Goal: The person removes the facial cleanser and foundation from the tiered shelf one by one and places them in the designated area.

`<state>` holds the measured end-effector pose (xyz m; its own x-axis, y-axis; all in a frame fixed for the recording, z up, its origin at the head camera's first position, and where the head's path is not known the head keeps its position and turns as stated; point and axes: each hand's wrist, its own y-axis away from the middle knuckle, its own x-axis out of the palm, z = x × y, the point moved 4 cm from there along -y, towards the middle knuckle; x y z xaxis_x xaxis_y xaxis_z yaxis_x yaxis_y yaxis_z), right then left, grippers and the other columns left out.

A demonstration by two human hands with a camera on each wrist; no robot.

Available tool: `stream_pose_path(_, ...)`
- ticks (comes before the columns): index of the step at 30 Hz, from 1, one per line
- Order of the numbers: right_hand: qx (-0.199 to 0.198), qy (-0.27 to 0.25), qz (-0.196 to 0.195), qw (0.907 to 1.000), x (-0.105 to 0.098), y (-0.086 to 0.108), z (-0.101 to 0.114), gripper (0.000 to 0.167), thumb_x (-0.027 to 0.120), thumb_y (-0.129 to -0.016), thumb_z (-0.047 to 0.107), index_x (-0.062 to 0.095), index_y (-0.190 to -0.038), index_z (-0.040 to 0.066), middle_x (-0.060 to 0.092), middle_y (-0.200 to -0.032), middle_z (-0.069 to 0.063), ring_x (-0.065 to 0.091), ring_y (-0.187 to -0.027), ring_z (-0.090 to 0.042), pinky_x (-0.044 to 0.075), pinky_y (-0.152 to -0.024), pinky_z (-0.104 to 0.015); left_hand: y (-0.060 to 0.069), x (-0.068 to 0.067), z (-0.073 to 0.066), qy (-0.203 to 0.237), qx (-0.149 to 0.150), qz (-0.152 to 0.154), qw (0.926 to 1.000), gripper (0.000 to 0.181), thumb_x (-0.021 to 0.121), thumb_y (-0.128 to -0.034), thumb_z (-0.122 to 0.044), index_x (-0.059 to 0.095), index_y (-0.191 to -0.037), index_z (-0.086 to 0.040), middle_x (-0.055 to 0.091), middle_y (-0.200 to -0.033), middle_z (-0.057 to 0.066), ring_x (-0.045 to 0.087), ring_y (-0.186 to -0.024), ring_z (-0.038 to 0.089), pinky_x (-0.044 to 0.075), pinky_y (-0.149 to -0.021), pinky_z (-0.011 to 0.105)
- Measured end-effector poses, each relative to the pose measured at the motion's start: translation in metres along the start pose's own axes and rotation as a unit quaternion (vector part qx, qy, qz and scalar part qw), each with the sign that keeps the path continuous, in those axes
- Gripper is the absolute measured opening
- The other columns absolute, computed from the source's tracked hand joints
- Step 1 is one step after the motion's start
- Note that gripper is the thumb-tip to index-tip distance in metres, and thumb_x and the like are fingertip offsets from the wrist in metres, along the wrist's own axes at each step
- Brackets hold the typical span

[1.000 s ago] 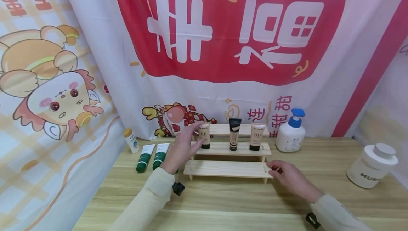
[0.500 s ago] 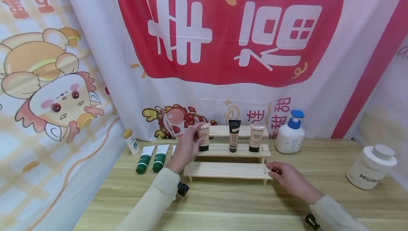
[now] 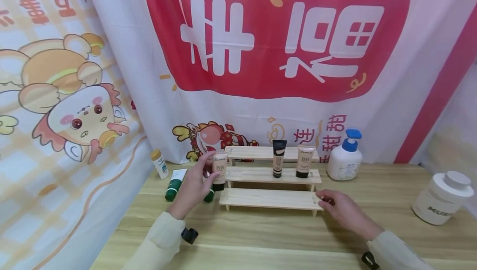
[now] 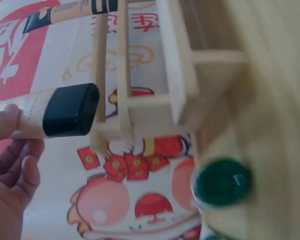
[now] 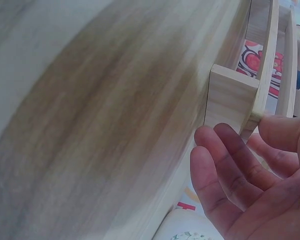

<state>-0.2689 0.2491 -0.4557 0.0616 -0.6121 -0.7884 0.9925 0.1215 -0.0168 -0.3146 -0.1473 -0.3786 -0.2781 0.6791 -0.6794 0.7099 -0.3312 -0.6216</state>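
Note:
My left hand [image 3: 191,187] holds a beige BB cream tube [image 3: 220,166] with a black cap, thumb on one side and fingers on the other. In the left wrist view the tube's black cap [image 4: 71,111] points toward the wooden rack and stands apart from it. The three-tier rack [image 3: 268,198] has two tubes upright on its middle tier: a slim black-and-beige tube [image 3: 278,160] and a second BB cream tube [image 3: 304,162]. My right hand [image 3: 346,214] pinches the right end of the lowest tier, the thumb [image 5: 282,132] on the board's edge.
Left of the rack lie green-and-white tubes [image 3: 175,185], partly hidden by my left hand. A small yellow-capped bottle [image 3: 160,165] stands behind them. To the right are a blue-topped pump bottle [image 3: 344,162] and a large white jar [image 3: 441,199]. A printed curtain [image 3: 246,100] backs the table.
My left hand has gripped the left BB cream tube, lifted it off the middle tier and carried it left, past the rack's end. My right hand has stayed at the rack's right end.

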Motion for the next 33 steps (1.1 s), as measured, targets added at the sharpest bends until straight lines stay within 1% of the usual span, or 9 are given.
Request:
stream_pose_path(3,0.001,0.004,0.002,1.0,0.001,-0.001,-0.001,0.032,0.064,-0.09,0.009,0.061,-0.121,0.002,0.056,-0.077,0.002,0.05,-0.069,-0.015,0.045,-0.054,-0.026,0.014,-0.008,0.006,-0.018,-0.043,0.038,0.9982,0.064,0.069,-0.0869,-0.012,0.037,-0.141,-0.021,0.056,-0.091,-0.003,0.051,-0.072,0.007,0.049,-0.061,0.022)
stream_pose_path(5,0.005,0.006,0.003,1.0,0.002,-0.001,-0.002,0.032,0.064,-0.09,0.01,0.061,-0.121,0.003,0.056,-0.078,0.002,0.05,-0.069,-0.015,0.045,-0.054,-0.026,0.024,-0.009,0.011,-0.018,-0.082,0.072,0.9939,0.06,0.068,-0.0875,-0.013,0.04,-0.14,-0.018,0.056,-0.09,-0.003,0.051,-0.072,0.006,0.049,-0.062,0.022)
stream_pose_path(7,0.006,0.007,0.005,0.9999,0.002,-0.002,-0.003,0.032,0.063,-0.091,0.011,0.061,-0.122,0.003,0.056,-0.078,0.002,0.05,-0.069,-0.014,0.046,-0.054,-0.026,0.035,-0.01,0.016,-0.013,-0.127,0.111,0.9856,0.058,0.068,-0.0881,-0.012,0.041,-0.14,-0.017,0.056,-0.089,-0.004,0.052,-0.073,0.006,0.049,-0.064,0.021)
stream_pose_path(9,0.008,0.006,0.006,0.9999,0.002,-0.002,-0.003,0.032,0.063,-0.091,0.011,0.061,-0.122,0.002,0.056,-0.078,0.002,0.05,-0.069,-0.015,0.046,-0.055,-0.026,0.046,-0.01,0.021,0.0,-0.164,0.152,0.9747,0.059,0.068,-0.0878,-0.011,0.041,-0.14,-0.015,0.057,-0.087,-0.005,0.054,-0.073,0.006,0.049,-0.064,0.021)
stream_pose_path(12,0.009,0.005,0.006,0.9999,0.002,-0.002,-0.002,0.032,0.063,-0.09,0.01,0.061,-0.121,0.002,0.056,-0.078,0.001,0.05,-0.069,-0.015,0.045,-0.054,-0.026,0.061,-0.008,0.026,0.013,-0.195,0.218,0.9563,0.06,0.067,-0.088,-0.011,0.039,-0.141,-0.012,0.057,-0.082,-0.006,0.054,-0.069,0.007,0.049,-0.06,0.023)
stream_pose_path(16,0.012,0.004,0.006,0.9999,0.001,-0.001,-0.002,0.032,0.063,-0.091,0.009,0.061,-0.121,0.002,0.056,-0.078,0.001,0.05,-0.069,-0.015,0.045,-0.054,-0.026,0.077,-0.003,0.03,0.033,-0.207,0.289,0.934,0.057,0.065,-0.089,-0.011,0.04,-0.14,-0.007,0.057,-0.079,-0.003,0.054,-0.065,0.011,0.048,-0.054,0.026)
stream_pose_path(19,0.011,0.004,0.005,0.9999,0.001,-0.001,-0.002,0.031,0.063,-0.091,0.009,0.061,-0.121,0.002,0.056,-0.077,0.001,0.05,-0.069,-0.015,0.045,-0.054,-0.026,0.084,0.0,0.032,0.048,-0.214,0.316,0.9232,0.055,0.065,-0.0888,-0.01,0.042,-0.138,-0.003,0.057,-0.081,-0.002,0.054,-0.067,0.012,0.048,-0.055,0.027)
stream_pose_path(27,0.002,0.002,0.004,1.0,0.001,-0.001,-0.002,0.031,0.063,-0.091,0.008,0.061,-0.121,0.001,0.056,-0.077,0.001,0.05,-0.069,-0.015,0.045,-0.054,-0.026,0.092,0.01,0.04,0.065,-0.228,0.344,0.9086,0.056,0.064,-0.0891,-0.014,0.041,-0.137,0.003,0.058,-0.084,0.0,0.054,-0.068,0.014,0.047,-0.056,0.029)
stream_pose_path(33,-0.007,0.002,-0.002,1.0,0.001,-0.002,-0.001,0.031,0.063,-0.09,0.008,0.061,-0.12,0.0,0.057,-0.078,0.002,0.05,-0.069,-0.015,0.045,-0.054,-0.025,0.091,0.013,0.045,0.042,-0.202,0.352,0.913,0.053,0.065,-0.089,-0.016,0.046,-0.135,0.002,0.055,-0.078,-0.003,0.052,-0.064,0.012,0.046,-0.053,0.028)
